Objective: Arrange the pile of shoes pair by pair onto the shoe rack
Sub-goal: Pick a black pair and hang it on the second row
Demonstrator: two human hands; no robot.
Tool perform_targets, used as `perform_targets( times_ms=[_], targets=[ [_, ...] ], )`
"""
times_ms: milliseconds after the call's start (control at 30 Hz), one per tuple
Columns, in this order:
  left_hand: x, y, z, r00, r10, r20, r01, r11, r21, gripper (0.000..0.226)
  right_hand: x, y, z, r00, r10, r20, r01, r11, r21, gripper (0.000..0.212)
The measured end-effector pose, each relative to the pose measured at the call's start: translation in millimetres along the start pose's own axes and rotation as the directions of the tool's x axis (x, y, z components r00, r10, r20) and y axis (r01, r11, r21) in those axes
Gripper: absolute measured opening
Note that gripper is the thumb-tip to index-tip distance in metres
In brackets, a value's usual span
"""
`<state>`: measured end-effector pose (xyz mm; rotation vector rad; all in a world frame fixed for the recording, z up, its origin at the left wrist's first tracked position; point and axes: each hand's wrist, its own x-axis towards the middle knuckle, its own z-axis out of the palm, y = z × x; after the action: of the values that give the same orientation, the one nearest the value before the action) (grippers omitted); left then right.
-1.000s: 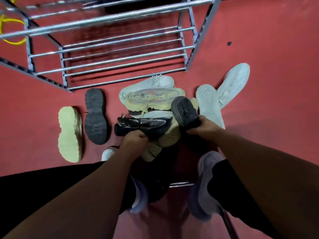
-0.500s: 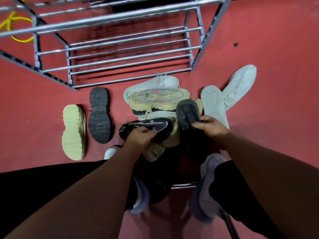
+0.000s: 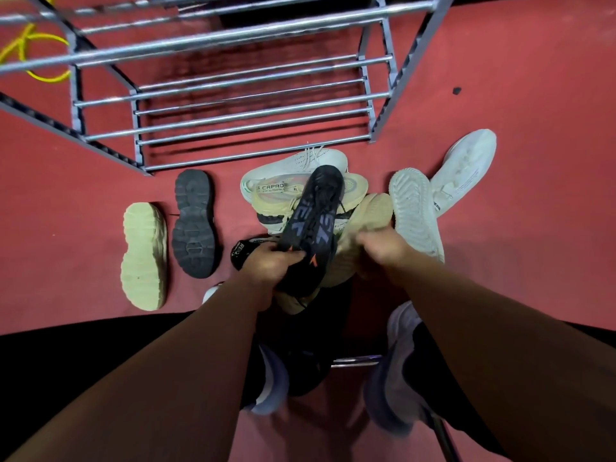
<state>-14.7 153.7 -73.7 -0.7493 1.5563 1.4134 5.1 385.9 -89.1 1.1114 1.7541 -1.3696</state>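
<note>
A pile of shoes lies on the red floor in front of the empty metal shoe rack (image 3: 253,128). My left hand (image 3: 270,265) grips a dark sneaker (image 3: 313,211) near its heel, toe pointing up toward the rack. Its black mate (image 3: 241,251) is pressed under the same hand. My right hand (image 3: 383,248) is blurred, just right of the dark sneaker and over a beige shoe (image 3: 363,225); its fingers cannot be read. Beneath lie a cream sneaker with a printed insole (image 3: 276,191) and a white knit sneaker (image 3: 300,161).
Sole-up on the floor are a beige shoe (image 3: 143,255) and a black shoe (image 3: 195,225) at left, and two white shoes (image 3: 415,211) (image 3: 463,168) at right. A yellow cable (image 3: 33,51) lies behind the rack. My own grey shoes (image 3: 396,371) are below.
The dark sneaker left my right hand and now stands toe-up in my left hand beside its mate. My right hand has moved slightly right, off the sneaker.
</note>
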Motion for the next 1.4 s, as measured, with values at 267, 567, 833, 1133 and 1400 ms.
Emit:
perform_targets(
  times_ms=[267, 567, 833, 1133, 1400],
  targets=[
    [9, -14, -7, 0.994, -0.099, -0.037, 0.100, 0.995, 0.017, 0.037, -8, 81, 41, 0.920, 0.327, 0.215, -0.348, 0.935, 0.066, 0.018],
    [21, -19, -14, 0.991, -0.099, -0.091, 0.109, 0.988, 0.110, 0.056, -19, 72, 45, 0.951, 0.229, 0.206, -0.277, 0.928, 0.248, 0.035],
    [14, -14, -10, 0.992, -0.087, -0.087, 0.096, 0.991, 0.094, 0.050, -9, 81, 43, 0.921, 0.279, 0.273, -0.339, 0.918, 0.206, 0.042],
    [8, -14, -13, 0.990, -0.126, -0.068, 0.126, 0.992, -0.002, 0.055, -8, 77, 42, 0.946, 0.220, 0.240, -0.244, 0.966, 0.079, 0.032],
    [6, -11, -10, 0.988, -0.105, -0.111, 0.112, 0.992, 0.055, 0.065, -12, 73, 33, 0.923, 0.332, 0.195, -0.323, 0.943, -0.076, 0.006]
  ],
)
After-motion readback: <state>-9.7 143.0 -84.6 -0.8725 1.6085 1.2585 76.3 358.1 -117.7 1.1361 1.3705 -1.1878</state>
